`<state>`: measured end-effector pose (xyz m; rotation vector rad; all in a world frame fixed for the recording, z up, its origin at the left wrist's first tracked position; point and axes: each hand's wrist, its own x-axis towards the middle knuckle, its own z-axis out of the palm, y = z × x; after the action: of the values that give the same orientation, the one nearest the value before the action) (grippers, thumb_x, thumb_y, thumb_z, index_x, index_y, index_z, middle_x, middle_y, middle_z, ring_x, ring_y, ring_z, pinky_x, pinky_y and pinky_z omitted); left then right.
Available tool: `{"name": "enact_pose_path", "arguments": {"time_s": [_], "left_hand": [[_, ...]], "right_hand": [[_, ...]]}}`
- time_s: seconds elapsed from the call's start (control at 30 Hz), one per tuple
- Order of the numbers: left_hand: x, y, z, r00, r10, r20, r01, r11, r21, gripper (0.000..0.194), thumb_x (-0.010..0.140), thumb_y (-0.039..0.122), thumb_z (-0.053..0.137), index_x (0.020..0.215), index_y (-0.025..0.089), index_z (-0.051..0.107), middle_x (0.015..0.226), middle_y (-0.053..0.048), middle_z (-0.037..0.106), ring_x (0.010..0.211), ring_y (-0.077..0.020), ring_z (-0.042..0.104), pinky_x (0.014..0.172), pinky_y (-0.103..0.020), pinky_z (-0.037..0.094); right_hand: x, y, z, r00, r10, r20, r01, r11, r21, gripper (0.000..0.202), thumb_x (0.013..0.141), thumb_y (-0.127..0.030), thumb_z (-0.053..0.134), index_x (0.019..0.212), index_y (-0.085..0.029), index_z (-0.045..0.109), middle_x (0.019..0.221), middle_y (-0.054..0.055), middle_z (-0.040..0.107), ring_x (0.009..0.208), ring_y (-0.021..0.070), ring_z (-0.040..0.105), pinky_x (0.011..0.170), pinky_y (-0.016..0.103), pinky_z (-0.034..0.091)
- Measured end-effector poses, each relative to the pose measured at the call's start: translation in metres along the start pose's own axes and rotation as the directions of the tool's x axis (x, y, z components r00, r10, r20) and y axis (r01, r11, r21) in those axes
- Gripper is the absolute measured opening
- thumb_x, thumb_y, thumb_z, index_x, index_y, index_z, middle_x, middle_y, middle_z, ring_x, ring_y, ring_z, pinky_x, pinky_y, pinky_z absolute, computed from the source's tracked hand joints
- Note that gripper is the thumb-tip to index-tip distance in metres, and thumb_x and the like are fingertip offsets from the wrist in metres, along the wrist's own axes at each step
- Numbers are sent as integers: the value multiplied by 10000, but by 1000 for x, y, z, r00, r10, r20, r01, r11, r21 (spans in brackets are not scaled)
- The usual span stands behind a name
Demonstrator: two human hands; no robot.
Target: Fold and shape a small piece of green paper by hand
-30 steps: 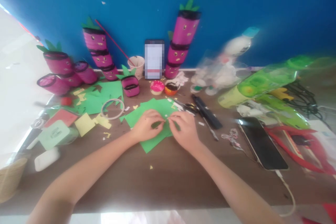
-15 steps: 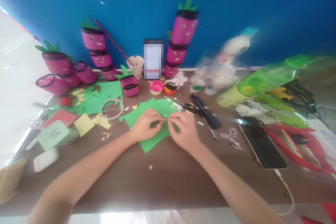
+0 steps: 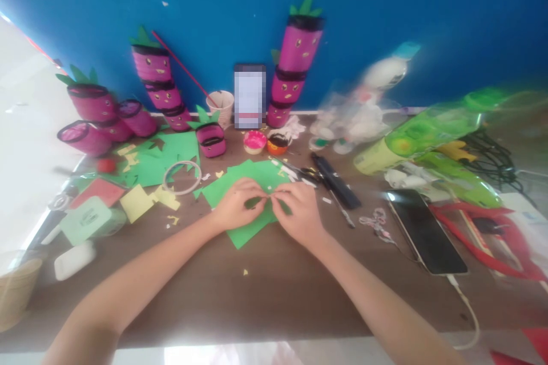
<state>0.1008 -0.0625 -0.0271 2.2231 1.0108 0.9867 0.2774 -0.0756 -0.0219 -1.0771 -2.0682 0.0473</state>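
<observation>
My left hand (image 3: 238, 204) and my right hand (image 3: 298, 210) meet fingertip to fingertip over a stack of green paper sheets (image 3: 245, 232) on the brown table (image 3: 274, 291). Both pinch something very small between thumb and fingers at the meeting point; it is too small and blurred to name. A dark green bit shows under my left fingers. Black scissors (image 3: 309, 173) and a black marker (image 3: 336, 181) lie just right of the paper.
Pink cup towers with green leaves (image 3: 295, 65) (image 3: 160, 85) (image 3: 96, 114) stand along the blue wall, beside an upright phone (image 3: 250, 96). A tape roll (image 3: 183, 177), paint pots (image 3: 256, 141), a phone on a cable (image 3: 426, 232), green bottles (image 3: 428, 137) and yellow paper scraps (image 3: 137, 202) crowd the table.
</observation>
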Motion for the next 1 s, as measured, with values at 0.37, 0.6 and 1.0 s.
{"name": "enact_pose_path", "arguments": {"time_s": [0.37, 0.6, 1.0], "left_hand": [[2, -2, -4, 992, -101, 74, 110, 985, -134, 130, 828, 224, 507, 786, 179, 621, 813, -53, 655, 815, -177, 577, 794, -354, 446], [4, 1, -9, 987, -83, 139, 110, 974, -198, 140, 843, 241, 498, 792, 174, 610, 870, -57, 621, 861, -171, 548, 848, -353, 413], [4, 4, -10, 982, -71, 174, 97, 984, -148, 133, 834, 220, 502, 755, 176, 599, 909, -50, 586, 903, -163, 522, 872, -337, 397]], "right_hand": [[-4, 10, 0, 997, 75, 27, -73, 995, -73, 98, 804, -176, 554, 708, -195, 552, 765, 29, 623, 752, 188, 544, 702, 346, 378], [-5, 4, -2, 994, 20, 108, -23, 999, 24, 164, 809, -137, 511, 937, -210, 583, 924, 58, 612, 863, 206, 551, 776, 377, 372], [-6, 3, -2, 997, -17, 70, 13, 999, 50, 124, 818, -155, 550, 919, -217, 588, 909, 48, 633, 859, 193, 560, 789, 376, 385]]}}
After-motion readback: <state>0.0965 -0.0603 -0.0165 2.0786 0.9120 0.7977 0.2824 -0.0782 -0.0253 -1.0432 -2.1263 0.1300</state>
